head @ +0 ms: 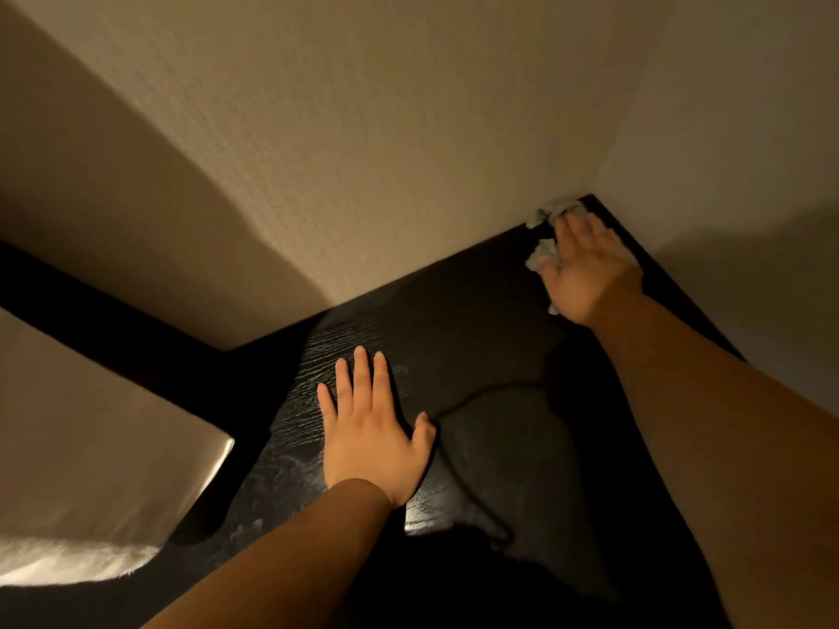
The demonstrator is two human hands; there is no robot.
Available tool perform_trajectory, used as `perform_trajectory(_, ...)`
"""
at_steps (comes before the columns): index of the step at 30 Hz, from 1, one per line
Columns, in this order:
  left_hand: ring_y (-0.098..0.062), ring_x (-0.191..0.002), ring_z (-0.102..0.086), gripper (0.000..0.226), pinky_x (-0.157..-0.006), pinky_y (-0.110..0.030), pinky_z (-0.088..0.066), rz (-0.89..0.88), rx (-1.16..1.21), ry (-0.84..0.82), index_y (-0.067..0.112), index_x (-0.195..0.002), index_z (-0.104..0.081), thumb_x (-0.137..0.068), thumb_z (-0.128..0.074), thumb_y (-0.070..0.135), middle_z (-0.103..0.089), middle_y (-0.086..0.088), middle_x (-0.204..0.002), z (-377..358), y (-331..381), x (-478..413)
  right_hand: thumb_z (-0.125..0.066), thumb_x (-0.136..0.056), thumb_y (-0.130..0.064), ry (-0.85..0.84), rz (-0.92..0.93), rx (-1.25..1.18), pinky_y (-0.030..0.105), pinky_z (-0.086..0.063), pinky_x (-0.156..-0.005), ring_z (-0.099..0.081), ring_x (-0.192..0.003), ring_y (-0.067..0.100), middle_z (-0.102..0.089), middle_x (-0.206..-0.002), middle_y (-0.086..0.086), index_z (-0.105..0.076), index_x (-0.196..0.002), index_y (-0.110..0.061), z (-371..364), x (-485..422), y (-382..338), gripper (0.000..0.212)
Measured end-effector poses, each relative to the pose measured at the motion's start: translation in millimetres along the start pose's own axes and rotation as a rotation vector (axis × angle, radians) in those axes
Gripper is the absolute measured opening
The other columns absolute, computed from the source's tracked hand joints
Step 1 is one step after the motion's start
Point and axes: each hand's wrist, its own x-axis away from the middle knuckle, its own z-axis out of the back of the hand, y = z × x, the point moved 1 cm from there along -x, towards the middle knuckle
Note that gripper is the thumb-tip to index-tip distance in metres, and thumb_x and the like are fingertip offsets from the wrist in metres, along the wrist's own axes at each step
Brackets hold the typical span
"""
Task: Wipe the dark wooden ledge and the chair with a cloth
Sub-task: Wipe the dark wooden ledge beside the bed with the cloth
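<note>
Right hand (585,265), fingers flat, presses the cloth (542,256) into the far right corner of the dark wooden ledge (476,320). Left hand (367,429) rests flat and empty. The ledge seems partly wiped; the chair, out of view, is probably still to do.

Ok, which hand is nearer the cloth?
Right. The right hand lies on the cloth in the far corner of the ledge; the left hand rests flat on the ledge, nearer the person and apart from it.
</note>
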Motion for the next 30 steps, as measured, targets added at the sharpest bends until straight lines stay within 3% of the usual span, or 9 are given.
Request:
perform_trajectory(3, -0.025, -0.159, 0.024, 0.094, -0.128, -0.056, 0.008, -0.029, 0.006, -0.006, 0.023, -0.168, 0.006, -0.092, -0.022, 0.07, 0.021, -0.001, -0.174, -0.1, 0.4, 0.5, -0.02, -0.107, -0.051, -0.019, -0.077, 0.024, 0.042, -0.004, -0.129, 0.0, -0.159, 0.027, 0.001, -0.174, 0.007, -0.002, -0.166, -0.013, 3.7, 4.3, -3.5, 0.072)
perform_trajectory(7, -0.026, -0.159, 0.023, 0.091, -0.128, -0.057, 0.008, -0.035, 0.016, -0.001, 0.026, -0.168, 0.005, -0.093, -0.023, 0.069, 0.019, 0.001, -0.174, -1.1, -0.3, 0.2, -0.022, -0.106, -0.049, -0.013, -0.023, 0.027, 0.042, 0.001, -0.129, 0.003, -0.159, 0.027, 0.001, -0.173, 0.012, 0.0, -0.165, -0.009, -5.4, 23.5, -29.5, 0.074)
perform_trajectory(17, -0.025, -0.161, 0.016, 0.09, -0.129, -0.056, 0.007, -0.025, 0.041, 0.039, 0.026, -0.169, -0.004, -0.091, -0.024, 0.068, 0.009, 0.001, -0.176, -2.0, 0.4, -0.8, -0.018, -0.107, -0.05, -0.036, -0.089, -0.035, 0.041, 0.004, -0.129, 0.007, -0.159, 0.027, 0.005, -0.173, 0.012, 0.002, -0.164, -0.007, 0.8, -6.9, 8.1, 0.074)
perform_trajectory(23, -0.026, -0.161, 0.016, 0.091, -0.129, -0.056, 0.007, -0.029, 0.044, 0.036, 0.025, -0.168, -0.005, -0.091, -0.023, 0.069, 0.008, 0.0, -0.176, -1.9, 0.5, -0.4, -0.033, -0.1, -0.053, 0.097, -0.07, -0.065, 0.045, -0.013, -0.129, -0.014, -0.157, 0.033, -0.017, -0.169, 0.019, -0.015, -0.163, -0.003, -23.5, 79.5, 24.3, 0.083)
perform_trajectory(30, -0.025, -0.161, 0.014, 0.09, -0.129, -0.055, 0.006, -0.022, 0.033, 0.043, 0.026, -0.168, -0.004, -0.091, -0.02, 0.069, 0.008, 0.001, -0.176, -2.5, 1.8, -1.5, -0.019, -0.104, -0.057, -0.011, -0.143, -0.027, 0.041, -0.002, -0.13, 0.001, -0.159, 0.026, 0.002, -0.173, 0.01, 0.0, -0.164, -0.009, -13.9, 30.1, 43.7, 0.08)
